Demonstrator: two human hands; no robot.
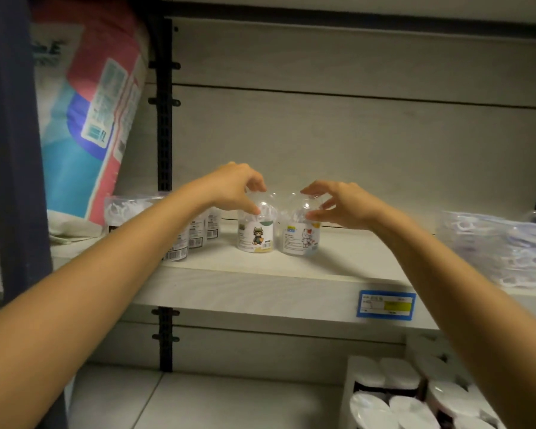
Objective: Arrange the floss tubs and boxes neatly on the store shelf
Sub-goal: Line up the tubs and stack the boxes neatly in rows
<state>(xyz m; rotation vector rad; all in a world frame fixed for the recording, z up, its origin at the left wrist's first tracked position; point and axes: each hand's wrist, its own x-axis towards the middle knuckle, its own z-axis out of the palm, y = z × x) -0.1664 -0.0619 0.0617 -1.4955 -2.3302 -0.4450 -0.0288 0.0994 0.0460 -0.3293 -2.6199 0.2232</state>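
Two clear domed floss tubs stand side by side on the pale store shelf (260,283). The left tub (256,235) bears a cat picture; the right tub (299,238) a white bear picture. My left hand (235,188) pinches the top of the left tub with curled fingers. My right hand (338,202) pinches the clear dome of the right tub. A row of clear floss boxes (195,233) with barcode labels stands to the left, partly hidden behind my left forearm.
Clear bags of floss picks (502,249) lie at the shelf's right. A large pink and blue pack (90,119) leans at the left. A blue price tag (386,305) sits on the shelf's front edge. White-lidded tubs (396,394) stand on the lower shelf.
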